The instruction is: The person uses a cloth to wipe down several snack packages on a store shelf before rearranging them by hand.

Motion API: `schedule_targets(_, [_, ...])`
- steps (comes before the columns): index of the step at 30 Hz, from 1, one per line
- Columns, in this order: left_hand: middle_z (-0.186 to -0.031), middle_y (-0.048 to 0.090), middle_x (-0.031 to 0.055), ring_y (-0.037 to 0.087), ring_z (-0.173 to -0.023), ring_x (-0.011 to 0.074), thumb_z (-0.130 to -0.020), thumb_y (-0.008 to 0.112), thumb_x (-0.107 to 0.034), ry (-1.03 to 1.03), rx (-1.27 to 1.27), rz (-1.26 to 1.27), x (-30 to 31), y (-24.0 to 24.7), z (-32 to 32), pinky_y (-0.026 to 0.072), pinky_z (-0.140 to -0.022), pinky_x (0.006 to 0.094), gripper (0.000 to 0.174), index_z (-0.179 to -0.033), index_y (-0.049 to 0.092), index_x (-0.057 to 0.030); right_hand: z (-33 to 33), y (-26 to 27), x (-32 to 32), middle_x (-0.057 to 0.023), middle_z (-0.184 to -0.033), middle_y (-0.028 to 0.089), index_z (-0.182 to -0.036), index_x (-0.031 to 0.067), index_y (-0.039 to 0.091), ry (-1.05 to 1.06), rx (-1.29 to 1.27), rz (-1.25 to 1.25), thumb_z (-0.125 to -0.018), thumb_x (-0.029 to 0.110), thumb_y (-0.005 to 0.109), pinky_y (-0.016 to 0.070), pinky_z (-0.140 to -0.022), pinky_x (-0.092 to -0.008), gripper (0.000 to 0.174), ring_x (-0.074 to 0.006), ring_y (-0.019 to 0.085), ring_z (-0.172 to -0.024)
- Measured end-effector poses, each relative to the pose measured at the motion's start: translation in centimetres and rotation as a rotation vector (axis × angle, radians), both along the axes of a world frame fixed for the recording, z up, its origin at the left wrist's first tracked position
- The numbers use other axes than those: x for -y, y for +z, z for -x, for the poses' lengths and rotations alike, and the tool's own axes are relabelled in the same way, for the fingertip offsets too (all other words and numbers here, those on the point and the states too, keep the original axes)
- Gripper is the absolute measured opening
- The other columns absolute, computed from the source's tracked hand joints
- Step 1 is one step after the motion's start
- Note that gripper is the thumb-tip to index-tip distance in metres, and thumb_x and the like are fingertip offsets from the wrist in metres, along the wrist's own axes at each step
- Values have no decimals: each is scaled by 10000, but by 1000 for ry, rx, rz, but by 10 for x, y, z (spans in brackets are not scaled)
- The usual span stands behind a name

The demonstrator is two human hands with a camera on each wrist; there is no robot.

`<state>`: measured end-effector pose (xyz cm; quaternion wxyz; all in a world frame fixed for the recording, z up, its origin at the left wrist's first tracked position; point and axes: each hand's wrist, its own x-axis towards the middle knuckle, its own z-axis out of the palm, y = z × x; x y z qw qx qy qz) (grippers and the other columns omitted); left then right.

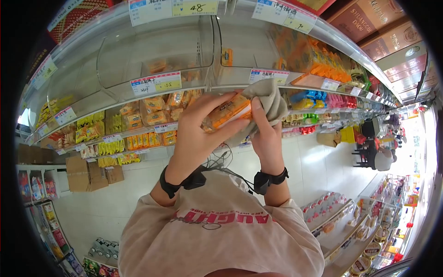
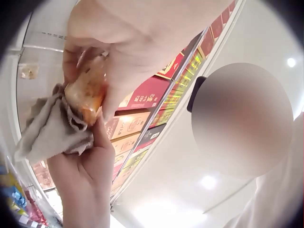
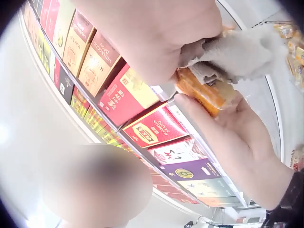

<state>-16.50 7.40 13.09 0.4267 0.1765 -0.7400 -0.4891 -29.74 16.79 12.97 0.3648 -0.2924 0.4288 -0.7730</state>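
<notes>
An orange-and-clear wrapped snack packet (image 1: 232, 111) is held up in front of the shelf edge. My left hand (image 1: 196, 127) grips it between thumb and fingers from the left side. My right hand (image 1: 267, 138) holds a grey cloth (image 1: 272, 99), its thumb lying at the packet's right end. In the left wrist view the packet (image 2: 88, 90) shows between the left fingers and thumb, with the cloth (image 2: 52, 128) against its end. The right wrist view has the cloth (image 3: 242, 54) bunched under the right hand (image 3: 161, 38), touching the packet (image 3: 204, 92).
Clear shelf bins (image 1: 157, 51) with some orange packets stand beyond the hands, price tags (image 1: 156, 83) along their edges. Lower shelves hold yellow and orange snacks (image 1: 90, 129). Cardboard boxes (image 1: 87, 173) sit on the floor at left; a seated person (image 1: 384, 159) is far right.
</notes>
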Motion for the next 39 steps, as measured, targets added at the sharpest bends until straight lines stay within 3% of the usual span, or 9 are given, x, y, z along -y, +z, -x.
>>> schedule_targets(4, [-1138,665,128,666,-1044,270,-735,897,-112,-6,45,2,0,5,-17,527,-903,347,598,-1284,678,-26,0,-16,5,-96,-1247,683,-1279,10,596,-183,-171,-120,-1046,125,601,520,-961,-291,259,-137,640,-1135])
schedule_targets(7, [-1179,650,128,658,-1065,271,-730,901,-99,-4,46,35,7,-5,-22,528,-917,359,620,-1298,664,-23,-3,-20,8,-135,-1345,632,-1340,10,549,-144,-217,-165,-1049,126,584,490,-1055,-356,315,-207,602,-1251])
schedule_targets(10, [-1218,630,131,653,-1080,264,-729,907,-95,12,-46,24,9,-24,-21,533,-923,366,635,-1304,652,-7,-14,-7,16,-160,-1403,600,-1361,-1,532,-74,-108,-2,-1084,201,520,493,-1072,-376,343,-240,596,-1281])
schedule_targets(13, [-1233,608,136,646,-1097,262,-734,911,-94,97,-178,-47,2,-31,-12,533,-930,364,634,-1303,650,7,-24,7,20,-180,-1436,578,-1394,-13,501,28,280,207,-1109,266,454,506,-1072,-385,402,-256,598,-1289])
schedule_targets(16, [-1210,583,124,636,-1080,244,-747,905,-87,220,-149,89,-4,-34,-3,524,-918,343,619,-1310,664,5,-22,-14,34,-178,-1428,586,-1429,-15,471,49,193,-44,-1112,277,442,505,-1075,-377,432,-248,612,-1274])
schedule_targets(20, [-1157,591,99,631,-1030,207,-774,874,-57,183,22,179,-7,-20,-9,523,-888,335,588,-1320,664,9,-10,-4,31,-141,-1348,642,-1396,-14,517,26,47,-72,-1111,280,460,513,-1028,-331,413,-194,632,-1219])
schedule_targets(21, [-1149,594,98,633,-1029,204,-783,863,-43,157,47,176,-5,-21,-10,525,-893,334,591,-1334,654,9,-11,0,30,-10,-1148,631,-1292,18,600,-15,114,-41,-1065,318,596,470,-896,-248,376,-65,564,-1032])
schedule_targets(30, [-1150,612,97,631,-1042,168,-812,788,101,-46,-63,-166,-24,-17,14,530,-953,327,830,-1535,386,40,13,7,16,0,-1026,648,-1290,-44,603,-47,-286,44,-1074,247,566,466,-770,-243,364,-53,556,-914])
schedule_targets(39, [-1173,620,100,634,-1069,171,-811,756,147,-79,-106,-194,-39,-21,39,530,-959,332,810,-1526,391,41,31,2,-9,-157,-1210,594,-1397,-65,479,-125,-333,27,-1069,216,545,474,-940,-335,436,-214,583,-1057])
